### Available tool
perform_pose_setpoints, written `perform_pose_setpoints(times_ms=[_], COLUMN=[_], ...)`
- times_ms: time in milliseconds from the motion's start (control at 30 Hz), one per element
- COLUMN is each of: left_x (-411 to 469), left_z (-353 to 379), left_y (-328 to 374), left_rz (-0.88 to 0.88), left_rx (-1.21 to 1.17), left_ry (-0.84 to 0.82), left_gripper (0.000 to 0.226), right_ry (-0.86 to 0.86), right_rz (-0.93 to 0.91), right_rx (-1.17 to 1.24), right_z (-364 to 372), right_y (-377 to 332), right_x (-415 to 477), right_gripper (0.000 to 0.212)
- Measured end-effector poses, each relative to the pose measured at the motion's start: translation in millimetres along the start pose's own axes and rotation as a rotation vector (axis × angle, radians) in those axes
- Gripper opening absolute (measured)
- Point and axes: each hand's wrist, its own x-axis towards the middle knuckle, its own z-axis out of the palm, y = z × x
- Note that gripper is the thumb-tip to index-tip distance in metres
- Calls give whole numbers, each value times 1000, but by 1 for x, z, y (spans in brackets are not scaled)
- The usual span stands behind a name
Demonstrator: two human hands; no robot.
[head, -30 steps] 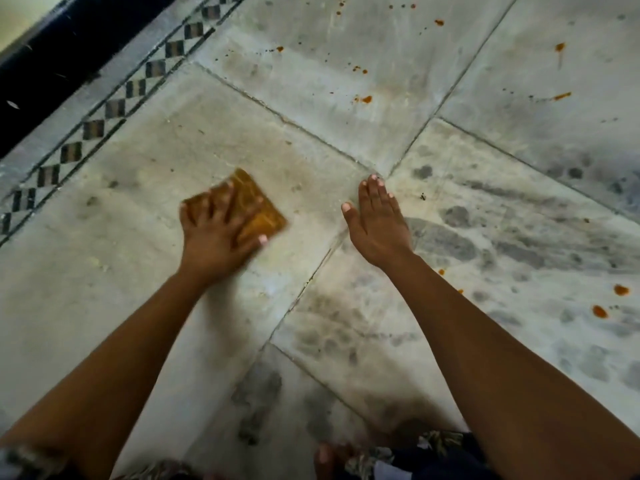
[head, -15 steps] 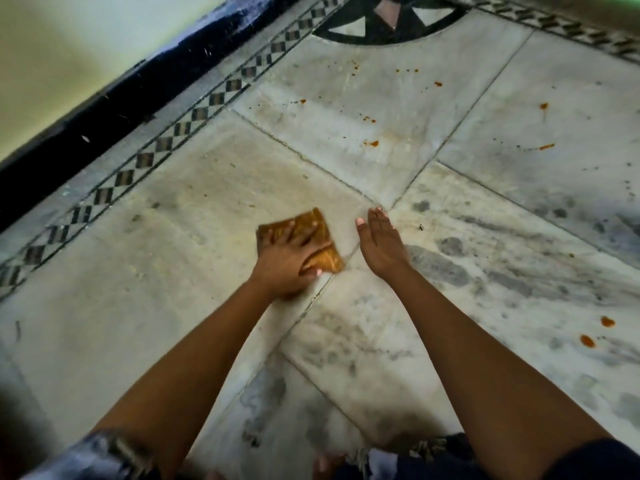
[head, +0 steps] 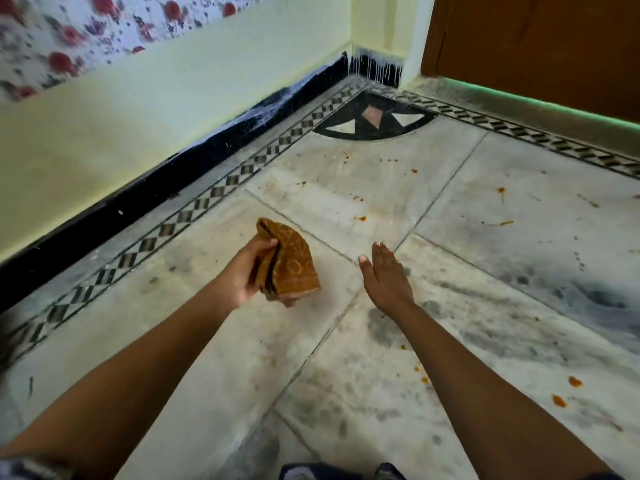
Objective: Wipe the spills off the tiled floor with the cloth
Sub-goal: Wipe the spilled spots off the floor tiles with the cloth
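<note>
Orange-brown cloth [head: 291,265], folded, gripped in the left hand [head: 242,271]; thumb on top, fingers hidden behind the folds. Cannot tell whether the cloth touches the tiled floor [head: 173,341]. Right hand [head: 386,277] empty, fingers straight and together, near the cloth's right. Orange spills [head: 360,218] dot the far and right tiles. Both arms cut off at near edge.

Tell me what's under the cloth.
The left hand holds the cloth up off the tiled floor. Around it the floor is pale with grey smudges; the patch the cloth blocks in this view is hidden.
</note>
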Motion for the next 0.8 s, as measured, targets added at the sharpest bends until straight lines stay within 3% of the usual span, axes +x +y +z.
perform_pose_setpoints(times_ms=[300, 467, 567, 667, 800], left_x=[90, 157, 195, 229, 273], left_z=[-25, -34, -44, -48, -45], left_y=[76, 84, 81, 78, 58], left_rz=[79, 223, 403, 450, 476], left_rx=[265, 358, 756, 1162, 1431], left_ry=[153, 396, 536, 627, 505], left_gripper=[32, 37, 45, 60, 58], right_ry=[135, 202, 240, 316, 359], right_rz=[93, 138, 160, 169, 200], right_rx=[-219, -297, -317, -340, -337], right_z=[0, 13, 20, 26, 36], right_y=[5, 16, 24, 35, 46], right_x=[72, 118, 144, 167, 185], right_gripper=[62, 63, 63, 64, 74])
